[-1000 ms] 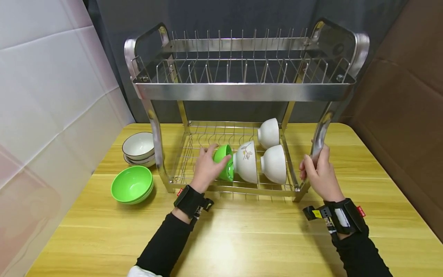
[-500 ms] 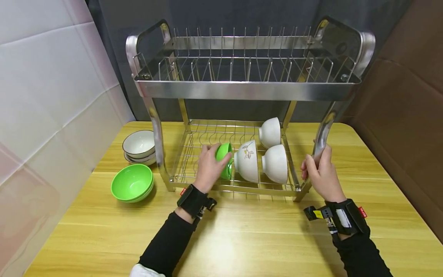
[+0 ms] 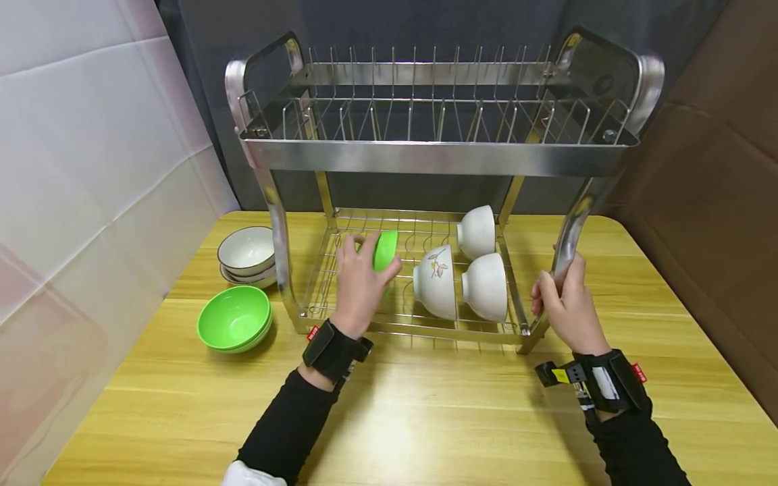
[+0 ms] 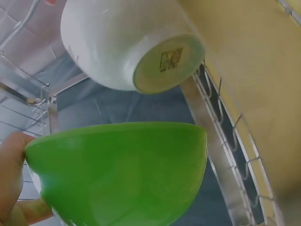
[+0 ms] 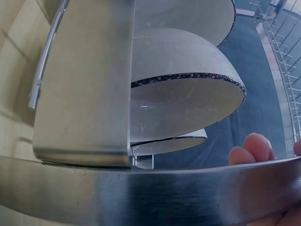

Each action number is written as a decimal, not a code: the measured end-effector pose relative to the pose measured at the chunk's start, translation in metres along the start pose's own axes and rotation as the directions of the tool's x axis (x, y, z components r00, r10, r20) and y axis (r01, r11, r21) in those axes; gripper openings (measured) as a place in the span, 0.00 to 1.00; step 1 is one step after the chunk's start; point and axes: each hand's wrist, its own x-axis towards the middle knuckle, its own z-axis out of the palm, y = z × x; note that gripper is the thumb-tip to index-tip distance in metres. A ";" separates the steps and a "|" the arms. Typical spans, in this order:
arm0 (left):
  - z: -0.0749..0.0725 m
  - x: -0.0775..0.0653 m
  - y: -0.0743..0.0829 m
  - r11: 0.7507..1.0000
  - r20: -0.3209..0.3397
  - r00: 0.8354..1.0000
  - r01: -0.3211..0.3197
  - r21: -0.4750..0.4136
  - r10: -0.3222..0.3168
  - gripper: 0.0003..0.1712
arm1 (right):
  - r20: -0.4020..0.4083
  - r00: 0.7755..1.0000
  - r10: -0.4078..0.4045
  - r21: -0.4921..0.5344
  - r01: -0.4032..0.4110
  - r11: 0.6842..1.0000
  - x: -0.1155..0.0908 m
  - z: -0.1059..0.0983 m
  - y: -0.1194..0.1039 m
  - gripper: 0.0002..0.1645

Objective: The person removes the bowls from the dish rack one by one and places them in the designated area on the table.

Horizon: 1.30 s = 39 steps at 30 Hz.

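Note:
My left hand pinches a green bowl by its rim over the dish rack's lower tier. In the left wrist view that bowl is tipped on its side, with thumb and fingers at the rim. A white bowl with a flower print stands on edge just right of it. Two plain white bowls, one in front and one behind, are on edge farther right. My right hand grips the rack's front right leg; its fingertips curl around the metal in the right wrist view.
The steel rack's upper tier overhangs the lower wire shelf. Left of the rack, on the wooden table, are stacked green bowls and stacked white bowls with dark rims.
My left hand and the green bowl have moved back and left on the lower tier, away from the flower-print bowl. The right hand keeps its grip on the leg.

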 end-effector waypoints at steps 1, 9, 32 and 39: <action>-0.002 0.000 0.000 1.000 -0.011 1.000 -0.006 -0.007 0.006 0.31 | 0.001 1.000 0.001 -0.001 -0.001 1.000 0.000 0.000 0.000 0.31; -0.037 -0.010 -0.001 0.983 -0.165 0.986 -0.019 -0.184 -0.012 0.28 | 0.003 1.000 0.006 -0.006 -0.006 1.000 0.000 0.000 0.000 0.31; -0.154 -0.059 -0.074 0.935 -0.594 0.742 0.126 -0.331 -0.310 0.28 | 0.011 1.000 0.011 -0.001 -0.011 1.000 0.002 0.001 0.003 0.32; -0.152 -0.054 -0.115 0.883 -0.492 0.733 0.381 -0.275 -0.470 0.27 | 0.017 1.000 0.023 -0.016 -0.022 1.000 0.002 -0.001 0.004 0.32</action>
